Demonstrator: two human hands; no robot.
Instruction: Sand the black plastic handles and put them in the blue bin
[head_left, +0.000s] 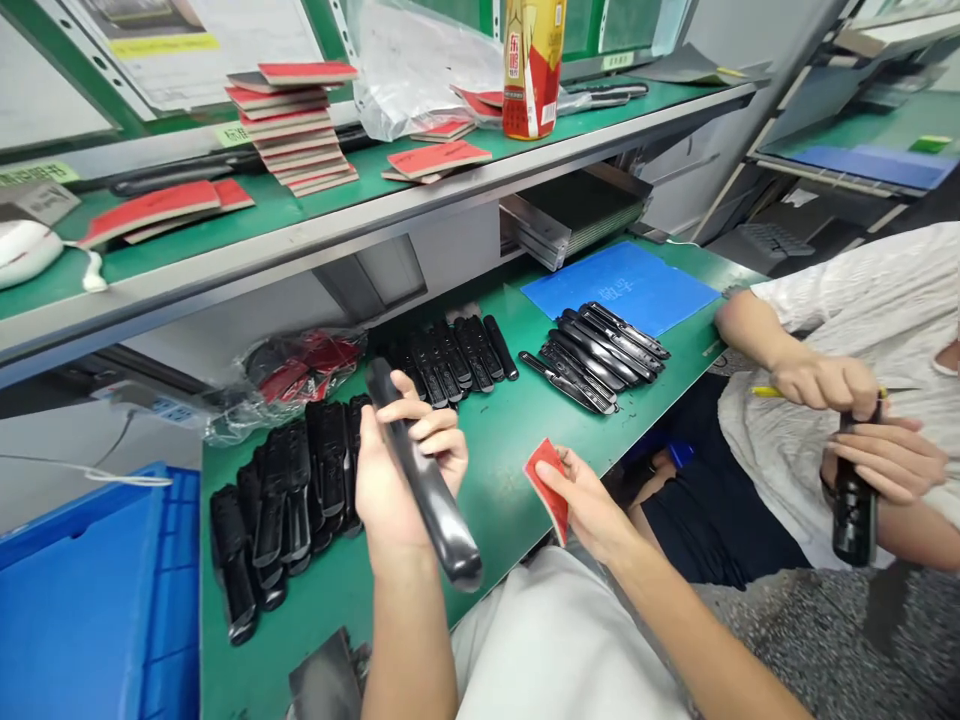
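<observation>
My left hand (411,450) is wrapped round a long black plastic shell (431,490), glossy and rounded at its lower end, held tilted above the table. A thin red sanding pad (550,490) is pinched between the thumb and fingers of my right hand (589,500), apart from the shell. To the left of my left hand lies a pile of similar black shells (281,490), their hollow ribbed insides partly showing. Behind it more shells (457,355) lie in a row, and another group (600,350) rests at the right.
A shelf (420,215) above the table bears stacked red pads (296,130) and a drink bottle (532,70). A blue crate (75,590) stands at the left. At the right, a co-worker's hands (870,430) hold a black part and a yellow-handled tool. A blue sheet (622,285) lies behind.
</observation>
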